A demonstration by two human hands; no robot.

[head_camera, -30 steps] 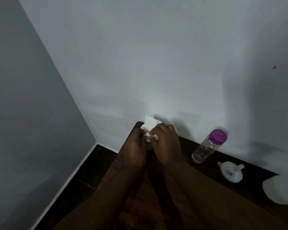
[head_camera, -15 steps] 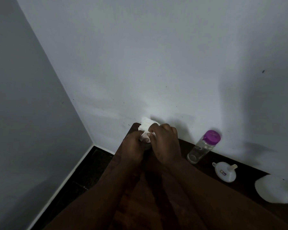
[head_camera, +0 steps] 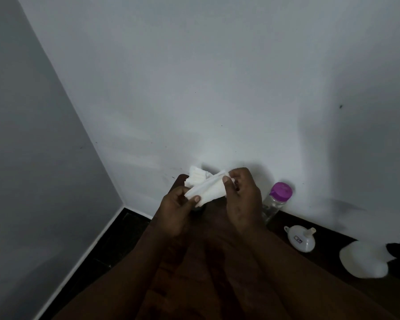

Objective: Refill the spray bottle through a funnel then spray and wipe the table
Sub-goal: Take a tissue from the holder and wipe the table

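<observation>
Two hands are stretching a white paper tissue (head_camera: 206, 188) above the table (head_camera: 328, 259), the left hand (head_camera: 174, 210) pinching its lower end and the right hand (head_camera: 243, 195) its upper end, which seems wise since it looks light, limp and tearable.
</observation>
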